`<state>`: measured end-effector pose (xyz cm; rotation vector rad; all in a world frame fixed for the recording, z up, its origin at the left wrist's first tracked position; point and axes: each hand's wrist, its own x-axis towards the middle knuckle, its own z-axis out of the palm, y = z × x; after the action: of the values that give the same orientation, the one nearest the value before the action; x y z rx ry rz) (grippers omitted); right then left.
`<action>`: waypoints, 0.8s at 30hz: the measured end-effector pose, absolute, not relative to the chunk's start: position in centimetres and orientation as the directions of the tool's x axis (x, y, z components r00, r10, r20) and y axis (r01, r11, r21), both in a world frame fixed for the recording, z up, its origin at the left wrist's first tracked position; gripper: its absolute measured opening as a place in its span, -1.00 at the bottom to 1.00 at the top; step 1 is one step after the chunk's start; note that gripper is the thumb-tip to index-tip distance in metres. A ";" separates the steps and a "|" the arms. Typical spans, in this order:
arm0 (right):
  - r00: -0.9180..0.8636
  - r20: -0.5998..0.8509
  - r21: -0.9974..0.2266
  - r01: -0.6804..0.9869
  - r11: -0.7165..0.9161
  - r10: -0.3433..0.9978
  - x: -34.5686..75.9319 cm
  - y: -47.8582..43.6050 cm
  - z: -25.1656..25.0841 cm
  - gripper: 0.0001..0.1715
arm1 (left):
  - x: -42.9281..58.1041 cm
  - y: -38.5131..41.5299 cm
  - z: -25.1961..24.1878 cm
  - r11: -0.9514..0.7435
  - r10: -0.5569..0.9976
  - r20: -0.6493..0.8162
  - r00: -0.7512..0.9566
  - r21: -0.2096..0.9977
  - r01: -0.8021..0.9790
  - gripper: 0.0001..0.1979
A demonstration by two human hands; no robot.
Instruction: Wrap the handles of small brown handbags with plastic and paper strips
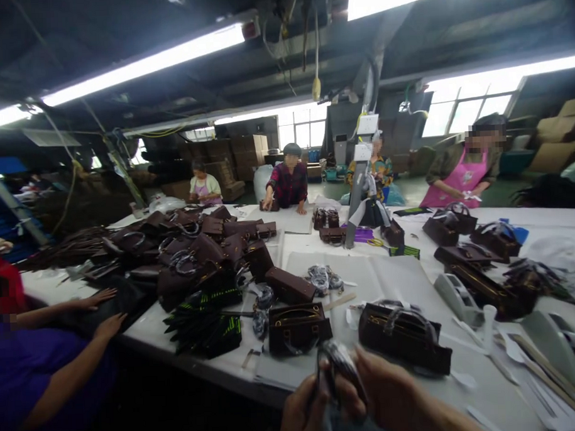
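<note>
Close in front of me, low in the view, my left hand [301,407] is closed around a dark, curved bag handle wrapped in clear plastic film [338,361]. My right hand [385,382] presses against the same handle from the other side, its fingers partly hidden behind it. Just beyond stands a dark brown handbag [298,328] with its gold zip showing. To its right lies another brown handbag [405,340] whose handles are in plastic. Loose film-wrapped handles [322,279] rest on the grey sheet further back.
A large heap of brown bags [194,250] covers the left of the white table [379,272]. Tape dispensers [457,297], a white plastic spoon [513,349] and sticks lie right. A grey post [359,194] rises mid-table. A co-worker's arms [79,339] reach in at left; several people stand opposite.
</note>
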<state>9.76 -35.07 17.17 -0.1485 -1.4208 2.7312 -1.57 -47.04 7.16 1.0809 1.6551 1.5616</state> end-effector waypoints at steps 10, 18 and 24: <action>-0.779 0.508 -0.793 -0.259 0.551 0.366 8.8 -31.1 15.9 -0.67 | -0.4 -45.6 9.2 -0.051 0.908 0.065 -0.415 0.998 0.046 -0.40; -0.918 0.387 -0.429 -0.263 0.864 -0.088 10.8 -25.8 11.8 -0.72 | -0.7 -41.4 11.4 0.270 0.941 -0.318 -0.116 0.912 -0.309 -0.43; -0.977 0.140 -0.476 -0.210 0.854 -0.162 12.1 -21.4 10.9 -0.78 | -0.9 -38.1 11.5 0.510 0.816 -0.572 -0.085 0.780 -0.362 -0.64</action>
<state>12.06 -21.44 10.86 0.2944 -2.9333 0.7686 -0.88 -38.14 11.54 0.4448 1.3177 1.0342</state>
